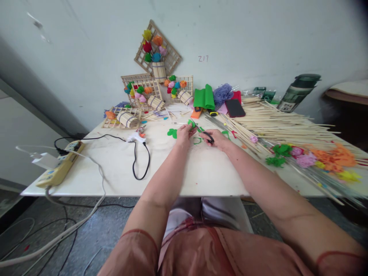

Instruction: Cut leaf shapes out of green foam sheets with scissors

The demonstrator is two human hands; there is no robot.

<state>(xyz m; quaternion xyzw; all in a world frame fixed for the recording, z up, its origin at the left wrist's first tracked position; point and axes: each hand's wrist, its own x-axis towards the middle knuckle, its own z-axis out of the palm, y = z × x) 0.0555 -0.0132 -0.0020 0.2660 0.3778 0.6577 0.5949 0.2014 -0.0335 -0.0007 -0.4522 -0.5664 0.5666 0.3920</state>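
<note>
Between the fingers of my left hand [185, 133] is a small piece of green felt [191, 123]. My right hand [217, 138] grips black-handled scissors [209, 137], whose blades point up and left toward that piece. How far apart the blades are, I cannot tell. Just left of my left hand lie rounded green felt cutouts [172, 133]. Green scraps [197, 141] lie on the white table [209, 172] below and between my hands, and a few more lie to the right of the scissors.
A white glue gun [137, 137] with a black cord lies left, near a yellow power strip [61, 163]. Lattice panels with flowers [157, 50] stand behind. Rolled green felt [204, 97], a phone [235, 108], wooden sticks [276, 124] and a tilted bottle [299, 93] occupy the right.
</note>
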